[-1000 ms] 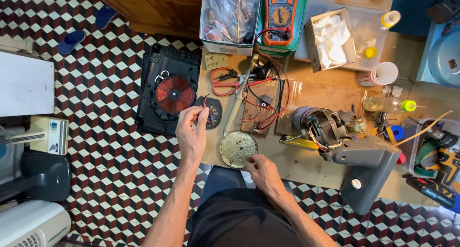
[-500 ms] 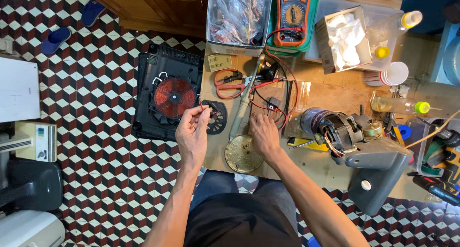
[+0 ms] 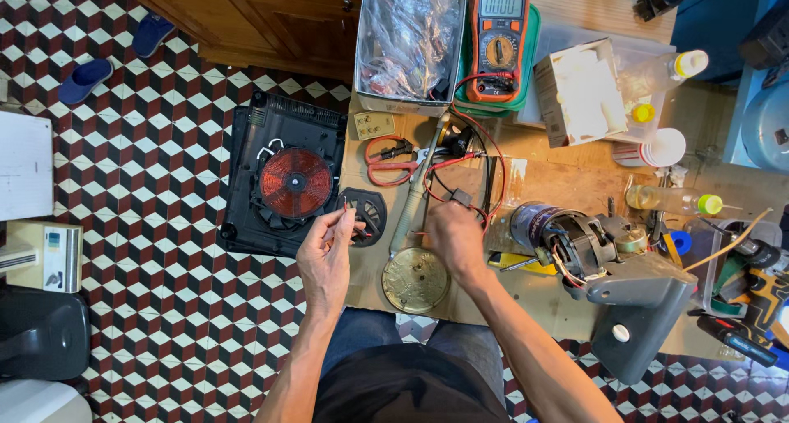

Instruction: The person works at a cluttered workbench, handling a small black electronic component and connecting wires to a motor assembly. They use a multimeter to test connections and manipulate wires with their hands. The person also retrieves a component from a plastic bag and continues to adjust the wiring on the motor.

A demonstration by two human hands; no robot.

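Head view: your left hand hovers over the cardboard mat's left edge, thumb and forefinger pinched on something thin, probably a wire, too fine to make out. Just beyond it lies the small black fan, beside the opened induction cooker with its copper coil. Your right hand is curled over the red and black multimeter leads, gripping them near the soldering iron. The round brass-coloured disc sits just below that hand.
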